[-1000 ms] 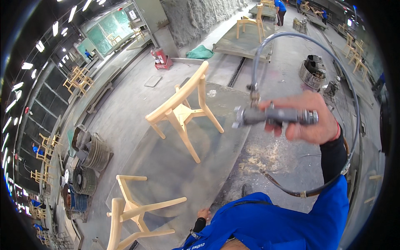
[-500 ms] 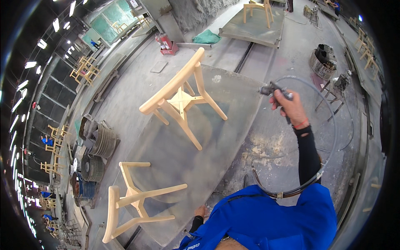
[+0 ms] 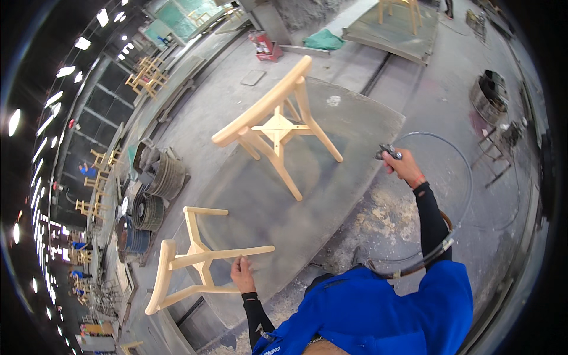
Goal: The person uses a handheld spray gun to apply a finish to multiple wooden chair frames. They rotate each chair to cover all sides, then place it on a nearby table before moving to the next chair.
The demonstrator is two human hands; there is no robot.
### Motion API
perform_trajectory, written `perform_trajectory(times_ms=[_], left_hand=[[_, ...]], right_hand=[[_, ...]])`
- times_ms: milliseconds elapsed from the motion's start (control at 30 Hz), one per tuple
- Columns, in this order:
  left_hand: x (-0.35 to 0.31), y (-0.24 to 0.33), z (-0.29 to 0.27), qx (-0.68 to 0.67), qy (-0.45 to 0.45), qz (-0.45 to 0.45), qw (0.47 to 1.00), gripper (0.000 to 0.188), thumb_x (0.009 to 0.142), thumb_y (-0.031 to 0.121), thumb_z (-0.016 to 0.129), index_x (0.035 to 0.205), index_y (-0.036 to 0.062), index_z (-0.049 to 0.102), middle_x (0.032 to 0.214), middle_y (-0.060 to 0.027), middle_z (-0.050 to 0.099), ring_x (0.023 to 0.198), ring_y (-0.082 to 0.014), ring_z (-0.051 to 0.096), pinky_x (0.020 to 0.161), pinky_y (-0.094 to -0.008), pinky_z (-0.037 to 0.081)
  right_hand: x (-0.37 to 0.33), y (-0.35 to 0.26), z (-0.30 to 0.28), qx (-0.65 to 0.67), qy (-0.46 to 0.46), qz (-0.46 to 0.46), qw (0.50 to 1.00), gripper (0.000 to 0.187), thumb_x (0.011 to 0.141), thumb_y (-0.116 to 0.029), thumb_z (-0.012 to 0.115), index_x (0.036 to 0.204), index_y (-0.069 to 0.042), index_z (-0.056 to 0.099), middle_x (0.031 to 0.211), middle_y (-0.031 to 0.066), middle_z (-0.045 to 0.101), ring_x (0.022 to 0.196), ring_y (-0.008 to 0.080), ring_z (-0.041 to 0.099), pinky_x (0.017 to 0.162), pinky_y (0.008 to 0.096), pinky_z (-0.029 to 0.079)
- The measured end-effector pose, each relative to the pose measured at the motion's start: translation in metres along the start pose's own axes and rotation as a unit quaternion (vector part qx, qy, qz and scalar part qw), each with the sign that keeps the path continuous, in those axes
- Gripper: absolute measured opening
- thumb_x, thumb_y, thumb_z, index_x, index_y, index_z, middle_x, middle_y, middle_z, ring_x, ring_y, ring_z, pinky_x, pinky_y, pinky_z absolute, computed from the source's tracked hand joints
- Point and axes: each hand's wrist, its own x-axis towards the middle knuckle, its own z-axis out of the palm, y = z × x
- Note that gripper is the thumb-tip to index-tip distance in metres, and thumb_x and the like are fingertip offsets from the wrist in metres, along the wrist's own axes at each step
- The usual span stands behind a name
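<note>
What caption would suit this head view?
Left hand rests on a wooden chair frame; right hand holds a hose-fed tool near a second chair.

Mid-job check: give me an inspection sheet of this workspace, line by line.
Surface: grey worktable, dusty; sawdust piled at its near edge.
Job's things: two pale unfinished wooden chair frames, far frame lying on the top, near frame on its side at the table's left end.
Clutter: nothing seen on the top besides dust.
Hands: left hand rests on the near frame's leg; right hand grips a small grey air tool.
Cables: grey hose loops from the tool.
Surroundings: stacked round drums, more chairs, concrete floor.
</note>
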Motion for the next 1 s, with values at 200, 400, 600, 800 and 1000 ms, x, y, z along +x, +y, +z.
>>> perform_trajectory(times_ms=[200,400,600,800,1000], left_hand=[[0.015,-0.045,-0.046,0.040,0.053,0.034,0.997,0.034,0.104,0.030,0.065,0.124,0.0023,0.066,0.109,-0.0057,0.071,0.096,-0.0158,0.070,0.073,-0.0301,0.054],[0.033,-0.245,-0.006,0.367,-0.274,0.004,0.889,0.033,0.096,0.029,0.068,0.119,0.0048,0.070,0.110,-0.0119,0.073,0.089,-0.0242,0.074,0.071,-0.0413,0.059],[-0.020,-0.286,0.125,0.274,-0.401,-0.179,0.856,0.043,0.097,0.038,0.067,0.130,0.0107,0.069,0.114,-0.0104,0.075,0.099,-0.0268,0.074,0.079,-0.0524,0.059],[0.011,-0.226,0.171,0.239,-0.342,-0.305,0.856,0.045,0.099,0.040,0.066,0.133,0.0108,0.065,0.113,-0.0087,0.074,0.105,-0.0316,0.071,0.085,-0.0587,0.055],[0.008,-0.122,0.214,0.173,-0.129,-0.433,0.875,0.051,0.100,0.041,0.064,0.140,0.0107,0.057,0.122,-0.0101,0.070,0.100,-0.0317,0.071,0.083,-0.0579,0.055]], right_hand=[[-0.028,-0.027,0.010,-0.062,-0.085,-0.095,0.990,0.038,0.101,-0.035,0.068,0.101,0.002,0.072,0.074,0.0016,0.067,0.062,0.0105,0.066,0.054,0.0285,0.051],[-0.071,-0.043,-0.007,-0.169,-0.091,-0.035,0.981,0.038,0.101,-0.035,0.068,0.103,0.003,0.071,0.074,0.0025,0.067,0.063,0.0101,0.067,0.056,0.0295,0.053],[-0.069,-0.064,-0.034,-0.051,-0.035,0.000,0.998,0.038,0.104,-0.039,0.064,0.097,-0.002,0.072,0.079,0.0016,0.070,0.064,0.0073,0.065,0.049,0.0256,0.047],[-0.017,-0.053,-0.074,0.090,-0.011,-0.008,0.996,0.038,0.105,-0.038,0.063,0.101,-0.002,0.073,0.085,0.0036,0.071,0.071,0.0065,0.066,0.049,0.0236,0.046],[0.096,-0.031,-0.137,0.130,-0.073,-0.010,0.989,0.039,0.106,-0.037,0.062,0.109,0.000,0.073,0.086,0.0036,0.071,0.071,0.0061,0.064,0.054,0.0209,0.046]])
